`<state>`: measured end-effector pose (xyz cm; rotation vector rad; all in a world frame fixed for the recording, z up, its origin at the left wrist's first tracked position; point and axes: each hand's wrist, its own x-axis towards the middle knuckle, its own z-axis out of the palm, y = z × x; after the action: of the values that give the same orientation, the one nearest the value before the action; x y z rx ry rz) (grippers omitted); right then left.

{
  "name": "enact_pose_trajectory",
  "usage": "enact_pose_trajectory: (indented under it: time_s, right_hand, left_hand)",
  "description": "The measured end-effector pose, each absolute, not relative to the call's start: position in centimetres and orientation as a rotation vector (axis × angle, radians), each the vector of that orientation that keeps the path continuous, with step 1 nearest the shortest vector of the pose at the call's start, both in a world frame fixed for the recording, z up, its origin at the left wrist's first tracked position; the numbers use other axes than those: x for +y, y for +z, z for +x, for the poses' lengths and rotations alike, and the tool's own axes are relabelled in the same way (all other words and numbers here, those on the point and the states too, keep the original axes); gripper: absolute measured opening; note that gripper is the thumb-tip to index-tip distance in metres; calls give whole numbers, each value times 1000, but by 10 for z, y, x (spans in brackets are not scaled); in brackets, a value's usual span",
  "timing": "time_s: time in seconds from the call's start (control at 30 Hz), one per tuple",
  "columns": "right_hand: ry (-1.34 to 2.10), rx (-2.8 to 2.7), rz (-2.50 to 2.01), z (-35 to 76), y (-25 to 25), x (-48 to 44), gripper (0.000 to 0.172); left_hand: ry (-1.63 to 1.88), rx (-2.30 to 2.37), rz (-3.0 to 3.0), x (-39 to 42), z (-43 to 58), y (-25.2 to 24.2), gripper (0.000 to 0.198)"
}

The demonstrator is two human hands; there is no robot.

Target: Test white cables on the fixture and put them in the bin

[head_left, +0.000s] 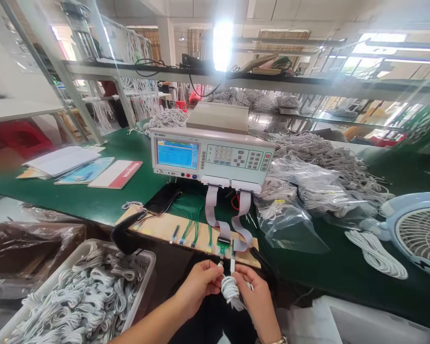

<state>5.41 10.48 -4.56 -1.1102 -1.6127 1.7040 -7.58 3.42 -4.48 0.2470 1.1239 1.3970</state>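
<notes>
Counter [311, 267] spreads ahead of the left hand [202, 283] and right hand [254, 288], its near edge just past the fingers. Left of the left hand sits a cable bin [151, 267]; room opens below both. White cable coil [230, 290] hangs between them, long axis roughly fore-and-aft, right fingers closed on its side. Left fingers pinch a plug [220, 263] pointing forward toward the green circuit board [222, 247]; whether it is seated, I cannot tell.

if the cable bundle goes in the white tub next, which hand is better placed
Probably the left hand: the white tub stands on its side, nearer to it. The right hand is farther off, beyond the cable bundle.
</notes>
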Motion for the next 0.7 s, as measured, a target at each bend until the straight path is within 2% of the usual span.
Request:
enact_pose_trajectory:
  time_s: [0.2, 0.33, 0.7]
  right_hand:
    - [1644, -1714, -1115, 61, -43, 102, 32]
    - [1795, -1551, -1123, 57, -53, 98, 36]
    - [2034, -1437, -1092, 52, -52, 101, 34]
  left_hand:
    - [1595, 1122, 123, 42, -56, -47, 30]
    - [1726, 1089, 88, 38, -48, -50, 27]
    - [1713, 1070, 77, 41, -53, -60, 23]
